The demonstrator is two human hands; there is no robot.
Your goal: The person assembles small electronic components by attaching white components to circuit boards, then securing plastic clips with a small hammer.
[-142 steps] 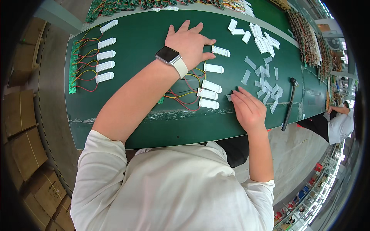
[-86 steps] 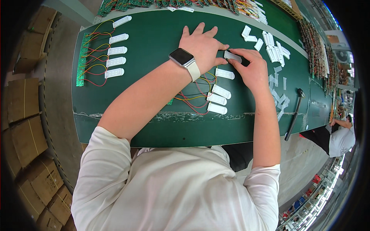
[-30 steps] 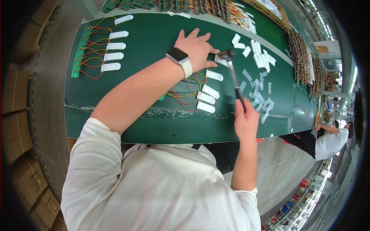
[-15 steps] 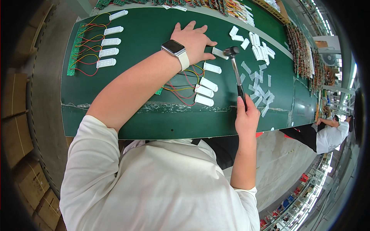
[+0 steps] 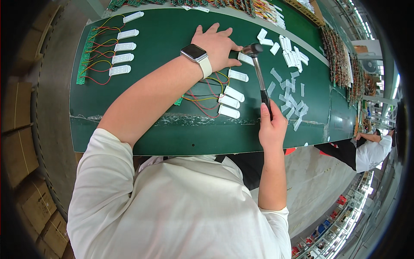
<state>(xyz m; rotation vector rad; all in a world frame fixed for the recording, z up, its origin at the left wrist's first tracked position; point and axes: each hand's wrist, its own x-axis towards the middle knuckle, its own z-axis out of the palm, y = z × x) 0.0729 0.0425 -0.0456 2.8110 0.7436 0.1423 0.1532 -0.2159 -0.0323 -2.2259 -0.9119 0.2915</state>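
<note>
My left hand [image 5: 214, 48] lies spread on the green tabletop, a watch on its wrist. Its thumb and forefinger reach to the left end of a white plastic case [image 5: 246, 59]. My right hand [image 5: 272, 125] is closed around the black grip of a hammer [image 5: 258, 71]. The hammer's blurred head is over the upper edge of that case; whether it touches cannot be told. Below my left hand are several more white cases [image 5: 228, 101], with red, yellow and black wires running to a green circuit board [image 5: 178, 101] mostly hidden under my forearm.
At the left lies another green board [image 5: 82, 64] wired to several white cases [image 5: 125, 46]. Loose white covers [image 5: 291, 54] and translucent strips [image 5: 291, 101] are scattered at right. Wired bundles [image 5: 338, 56] line the table's far right edge. Another person [image 5: 371, 151] sits farther right.
The hammer head has shifted left, onto or over the white case, and my right hand has moved slightly up and left. My left hand stays in place.
</note>
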